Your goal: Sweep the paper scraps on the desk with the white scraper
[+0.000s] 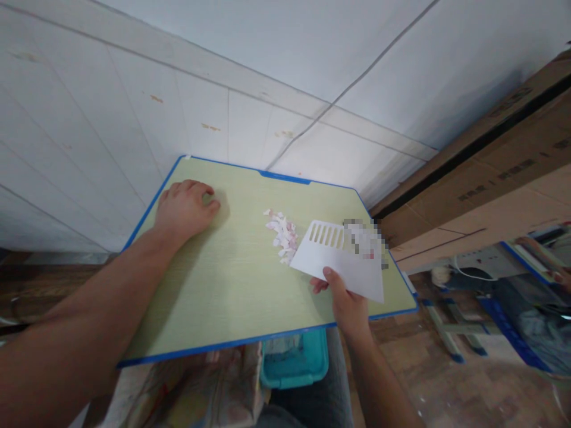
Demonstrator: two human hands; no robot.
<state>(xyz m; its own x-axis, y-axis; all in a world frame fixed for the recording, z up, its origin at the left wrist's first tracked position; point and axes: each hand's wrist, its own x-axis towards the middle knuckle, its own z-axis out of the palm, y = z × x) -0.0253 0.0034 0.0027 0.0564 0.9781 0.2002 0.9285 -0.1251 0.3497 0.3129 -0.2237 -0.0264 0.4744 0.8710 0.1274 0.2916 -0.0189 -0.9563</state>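
While the left hand (pixel 185 205) rests at the left side of the pale, blue-edged worktop (pixel 214 285), its grip is loosely curled, with a gap between thumb and forefinger and nothing visible in it. Right of the middle lies a loose heap of torn paper scraps (pixel 283 235), whitish with pinkish patches. These are probably very light and soft, apt to scatter at a breath or a brisk sweep; they are best gathered as a heap from the sides, or pinched singly by a raised edge. Below the near edge of the worktop sits a teal basket (pixel 297 380).

Just right of the scraps is a flat white slotted piece (pixel 357 276), its left corner close beside the heap; whether the two touch cannot be told. The right hand (pixel 350 312) has its grip closed on the near edge, thumb above and fingers beneath. Thin and seemingly unbent, the piece is likely light and fairly stiff, perhaps a little slippery if smooth. Its solid near band offers the soundest hold, whereas the narrow bars between the slots would probably flex or break. Pixelation obscures its upper right portion. At far right stands a cardboard box (pixel 473 178).
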